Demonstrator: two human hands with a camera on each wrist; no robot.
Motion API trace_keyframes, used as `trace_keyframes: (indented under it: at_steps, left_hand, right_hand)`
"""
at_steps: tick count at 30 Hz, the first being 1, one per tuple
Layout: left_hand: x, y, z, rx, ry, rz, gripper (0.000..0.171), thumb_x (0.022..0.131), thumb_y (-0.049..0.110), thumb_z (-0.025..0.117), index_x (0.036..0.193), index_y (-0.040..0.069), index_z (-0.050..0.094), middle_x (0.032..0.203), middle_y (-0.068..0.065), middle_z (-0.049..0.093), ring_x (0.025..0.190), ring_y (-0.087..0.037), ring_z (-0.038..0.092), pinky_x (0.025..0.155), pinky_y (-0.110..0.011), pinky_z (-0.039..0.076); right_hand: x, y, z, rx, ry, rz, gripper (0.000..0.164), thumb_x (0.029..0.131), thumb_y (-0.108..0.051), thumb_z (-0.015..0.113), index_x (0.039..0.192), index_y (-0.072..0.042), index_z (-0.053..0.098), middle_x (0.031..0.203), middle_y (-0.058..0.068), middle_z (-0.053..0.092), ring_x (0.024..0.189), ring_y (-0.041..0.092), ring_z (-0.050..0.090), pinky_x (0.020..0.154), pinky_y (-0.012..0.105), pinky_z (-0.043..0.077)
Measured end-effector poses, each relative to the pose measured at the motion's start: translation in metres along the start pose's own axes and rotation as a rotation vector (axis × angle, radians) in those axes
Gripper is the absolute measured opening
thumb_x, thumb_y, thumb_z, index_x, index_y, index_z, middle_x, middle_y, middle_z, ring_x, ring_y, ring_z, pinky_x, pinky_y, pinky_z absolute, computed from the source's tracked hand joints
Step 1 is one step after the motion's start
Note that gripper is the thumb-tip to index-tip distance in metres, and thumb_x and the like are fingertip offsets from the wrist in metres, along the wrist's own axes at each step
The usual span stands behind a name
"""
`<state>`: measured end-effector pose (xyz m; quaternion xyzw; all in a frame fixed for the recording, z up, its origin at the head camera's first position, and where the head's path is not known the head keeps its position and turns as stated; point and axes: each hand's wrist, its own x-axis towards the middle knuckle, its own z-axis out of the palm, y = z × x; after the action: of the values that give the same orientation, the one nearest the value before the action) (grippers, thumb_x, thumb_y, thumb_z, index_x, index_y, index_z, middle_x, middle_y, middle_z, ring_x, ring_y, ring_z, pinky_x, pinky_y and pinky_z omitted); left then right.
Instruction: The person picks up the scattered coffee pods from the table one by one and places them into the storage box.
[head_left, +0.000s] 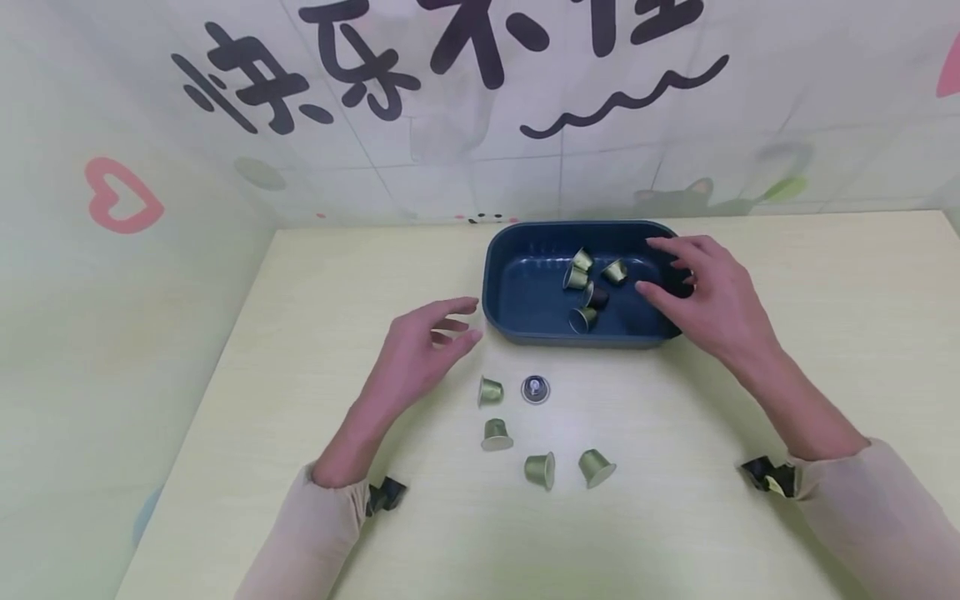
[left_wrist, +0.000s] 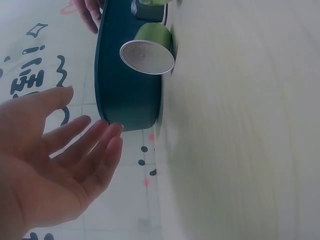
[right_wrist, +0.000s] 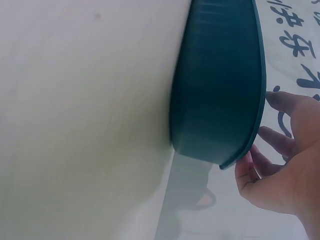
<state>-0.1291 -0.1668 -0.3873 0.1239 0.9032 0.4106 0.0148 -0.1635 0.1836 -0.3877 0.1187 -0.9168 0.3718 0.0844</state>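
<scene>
A dark blue rectangular tray (head_left: 525, 321) stands near the back of the table, with several small coffee capsules, green ones (head_left: 615, 272) and a dark one (head_left: 596, 297), lying in it. My right hand (head_left: 708, 287) is over the tray's right end, its fingers apart and loosely bent, holding nothing. Just off the left end, my left hand (head_left: 427, 346) hovers with relaxed fingers and an empty palm. In front of the tray lie several green capsules (head_left: 497, 435), tipped on their sides, and a dark purple capsule (head_left: 536, 389). The left wrist view shows a green capsule (left_wrist: 150, 52) up close.
The pale wooden table (head_left: 675, 517) meets a wall covering (head_left: 465, 183) with black lettering right behind the tray. Another covered wall (head_left: 112, 333) runs along the left side. Small dark devices (head_left: 386, 496) sit at both wrists by the sleeves.
</scene>
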Motion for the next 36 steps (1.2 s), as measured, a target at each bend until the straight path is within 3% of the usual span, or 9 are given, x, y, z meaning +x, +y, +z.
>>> trace_keyframes:
  at_steps: [9, 15, 18, 27, 33, 36]
  left_hand:
    - [-0.010, 0.000, -0.002, 0.024, -0.024, -0.015, 0.040, 0.092, 0.021, 0.073, 0.130, 0.012, 0.066, 0.125, -0.002, 0.068, 0.097, -0.015, 0.071, 0.082, -0.033, 0.057]
    - [-0.014, 0.000, -0.002, 0.025, -0.088, -0.015, 0.044, 0.090, 0.018, 0.075, 0.133, 0.012, 0.064, 0.127, 0.000, 0.067, 0.102, -0.015, 0.069, 0.086, -0.034, 0.055]
    - [-0.017, 0.001, 0.000, 0.028, -0.130, -0.015, 0.048, 0.088, 0.015, 0.077, 0.133, 0.011, 0.063, 0.127, -0.001, 0.066, 0.105, -0.018, 0.068, 0.087, -0.034, 0.055]
    - [-0.026, 0.001, 0.006, 0.088, -0.239, -0.011, 0.048, 0.084, 0.013, 0.081, 0.130, 0.011, 0.066, 0.120, -0.004, 0.070, 0.100, -0.019, 0.068, 0.085, -0.034, 0.055]
    - [-0.029, 0.001, 0.007, 0.106, -0.271, 0.015, 0.044, 0.083, 0.010, 0.081, 0.125, 0.011, 0.069, 0.120, -0.003, 0.070, 0.101, -0.019, 0.068, 0.083, -0.032, 0.056]
    - [-0.030, 0.001, 0.009, 0.114, -0.280, 0.004, 0.045, 0.082, 0.010, 0.082, 0.125, 0.012, 0.069, 0.120, -0.002, 0.069, 0.101, -0.018, 0.067, 0.083, -0.032, 0.056]
  right_hand:
    - [-0.005, 0.008, -0.012, 0.014, 0.018, 0.057, 0.049, 0.092, -0.028, 0.072, 0.137, -0.012, 0.060, 0.135, 0.014, 0.053, 0.103, 0.035, 0.058, 0.084, 0.044, 0.046]
    - [-0.008, 0.014, -0.017, 0.051, -0.001, 0.088, 0.053, 0.092, -0.027, 0.072, 0.141, -0.012, 0.058, 0.138, 0.014, 0.051, 0.107, 0.033, 0.058, 0.077, 0.011, 0.041]
    - [-0.009, 0.016, -0.018, 0.074, -0.010, 0.091, 0.054, 0.092, -0.026, 0.072, 0.142, -0.011, 0.056, 0.138, 0.015, 0.050, 0.107, 0.033, 0.059, 0.073, 0.001, 0.038]
    - [-0.014, 0.023, -0.020, 0.118, -0.082, 0.166, 0.060, 0.095, -0.033, 0.069, 0.148, -0.016, 0.049, 0.141, 0.015, 0.049, 0.108, 0.033, 0.063, 0.071, 0.002, 0.042]
    - [-0.017, 0.029, -0.023, 0.140, -0.131, 0.218, 0.060, 0.095, -0.038, 0.067, 0.148, -0.019, 0.048, 0.147, 0.009, 0.049, 0.097, -0.006, 0.056, 0.070, 0.008, 0.044]
    - [-0.019, 0.031, -0.025, 0.152, -0.156, 0.240, 0.061, 0.095, -0.040, 0.067, 0.149, -0.019, 0.048, 0.148, 0.009, 0.048, 0.093, -0.013, 0.052, 0.071, 0.009, 0.045]
